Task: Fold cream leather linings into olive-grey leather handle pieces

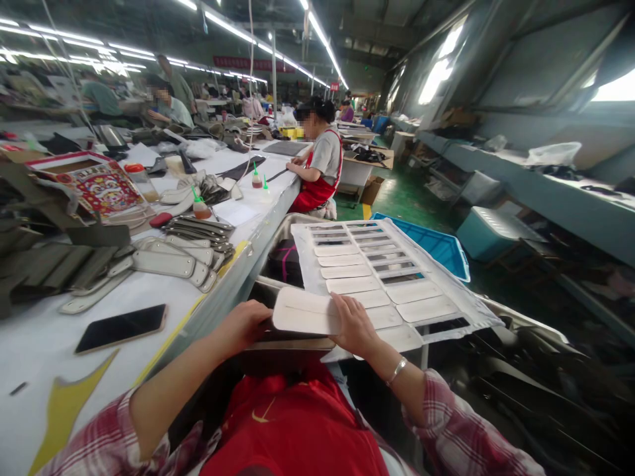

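A pale rounded panel point(305, 311) is held out in front of the red apron, over a dark box-like edge. My left hand point(253, 324) is closed on the panel's left end, its fingertips partly hidden. At the other end, my right hand point(354, 324) grips the panel with the fingers on top. Just beyond, a white sheet point(446, 301) with rows of slots lies tilted; several pale rounded pieces point(342, 271) lie in its nearer rows, while dark gaps show in the far ones.
On the white table point(198, 314) at left lie a phone point(122, 328), stacked strap pieces point(163, 263), glue bottles point(202, 208) and a red box point(102, 188). A person point(322, 155) in a red apron works farther along. A blue crate point(436, 248) stands beyond the sheet.
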`<state>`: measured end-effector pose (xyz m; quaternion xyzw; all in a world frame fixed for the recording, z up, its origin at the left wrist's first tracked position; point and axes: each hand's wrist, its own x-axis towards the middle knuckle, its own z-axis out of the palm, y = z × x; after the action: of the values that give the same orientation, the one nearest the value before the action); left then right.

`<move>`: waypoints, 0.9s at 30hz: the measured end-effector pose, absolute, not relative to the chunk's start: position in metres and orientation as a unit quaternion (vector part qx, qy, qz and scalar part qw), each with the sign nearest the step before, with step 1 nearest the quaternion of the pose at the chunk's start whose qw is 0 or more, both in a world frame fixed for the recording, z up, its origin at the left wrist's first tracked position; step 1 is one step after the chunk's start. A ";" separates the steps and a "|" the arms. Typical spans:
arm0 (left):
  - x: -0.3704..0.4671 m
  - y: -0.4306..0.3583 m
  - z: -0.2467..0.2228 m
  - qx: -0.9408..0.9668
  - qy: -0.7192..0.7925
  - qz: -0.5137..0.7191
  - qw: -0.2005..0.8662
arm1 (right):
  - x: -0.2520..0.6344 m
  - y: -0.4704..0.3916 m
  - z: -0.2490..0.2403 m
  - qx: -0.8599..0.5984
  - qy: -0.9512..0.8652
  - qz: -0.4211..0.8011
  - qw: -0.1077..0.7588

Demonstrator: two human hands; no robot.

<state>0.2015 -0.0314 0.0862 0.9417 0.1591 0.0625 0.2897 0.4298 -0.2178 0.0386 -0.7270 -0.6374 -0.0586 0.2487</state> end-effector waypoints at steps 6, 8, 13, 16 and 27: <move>0.175 -0.016 0.072 0.924 0.213 0.125 0.293 | 0.418 -0.200 0.042 -0.714 -0.671 -0.078 0.184; 0.166 -0.017 0.070 0.919 0.228 0.095 0.306 | 0.413 -0.192 0.041 -0.701 -0.686 -0.075 0.178; 0.148 -0.017 0.065 0.863 0.318 0.177 0.350 | 0.417 -0.185 0.038 -0.684 -0.713 -0.067 0.142; 0.140 -0.012 0.053 0.763 0.395 0.253 0.444 | 0.418 -0.183 0.037 -0.663 -0.738 -0.067 0.104; 0.150 -0.034 0.024 0.585 0.427 0.305 0.618 | 0.401 -0.160 0.032 -0.656 -0.752 -0.045 0.038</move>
<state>0.1500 -0.0344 0.0245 0.5851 0.4273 0.3054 0.6179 0.4006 -0.1604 0.0317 -0.6560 -0.7524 -0.0453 0.0378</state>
